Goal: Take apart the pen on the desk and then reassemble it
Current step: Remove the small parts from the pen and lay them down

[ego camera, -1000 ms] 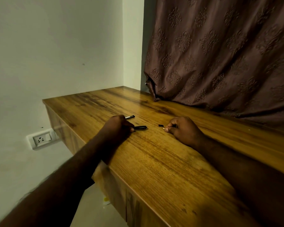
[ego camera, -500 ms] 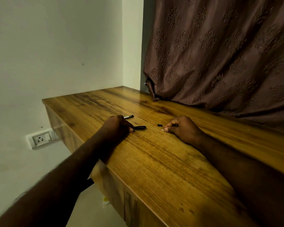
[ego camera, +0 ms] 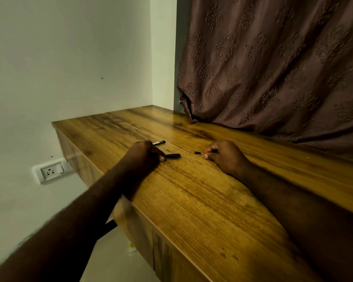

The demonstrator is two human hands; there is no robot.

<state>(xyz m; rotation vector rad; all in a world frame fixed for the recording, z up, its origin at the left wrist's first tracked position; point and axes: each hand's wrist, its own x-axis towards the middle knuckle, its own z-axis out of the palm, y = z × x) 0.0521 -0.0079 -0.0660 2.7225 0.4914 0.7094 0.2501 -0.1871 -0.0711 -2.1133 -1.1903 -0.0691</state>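
The pen lies in pieces on the desk, so the work seems to be at the turn from taking apart to rebuilding. The left hand is curled and grips the near end of the black barrel. The right hand is curled too; whether it pinches anything, I cannot tell. A small black piece lies between the hands, just beside the right fingertips. A pale, black-tipped part pokes out beyond the left hand. Next calls for lining the parts up end to end.
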